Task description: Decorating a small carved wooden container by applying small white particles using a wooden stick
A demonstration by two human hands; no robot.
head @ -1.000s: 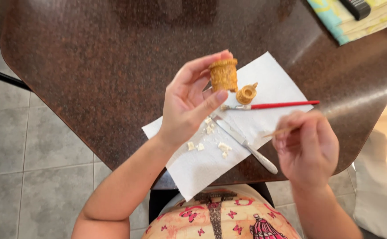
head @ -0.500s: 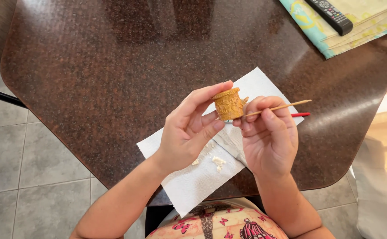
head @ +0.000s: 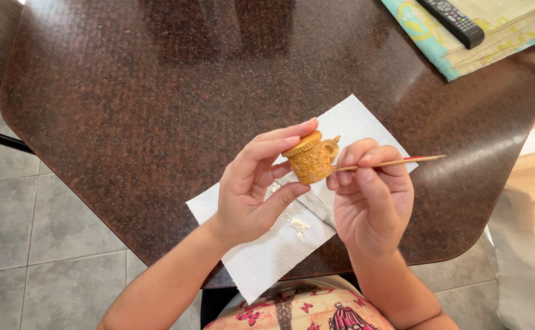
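Note:
My left hand (head: pixel 252 186) holds a small golden-yellow carved cylinder (head: pixel 308 159) between thumb and fingertips, above a white paper towel (head: pixel 261 256). My right hand (head: pixel 371 195) pinches a thin wooden stick (head: pixel 402 161) whose near end touches the cylinder's side. A small golden piece (head: pixel 331 145) shows just behind the cylinder. White crumbs (head: pixel 299 226) lie on the towel below my hands. A metal blade (head: pixel 317 205) on the towel is partly hidden by my right hand.
The brown speckled table (head: pixel 157 110) has rounded corners and an edge close to my body. A black remote control (head: pixel 454 19) rests on yellow and turquoise folded cloth (head: pixel 493 43) at the far right. Grey tiled floor (head: pixel 29 244) lies to the left.
My right hand came from the towel to the cylinder with the stick. My left hand lowered the cylinder slightly and turned it. The camera view shifted toward the table's far side.

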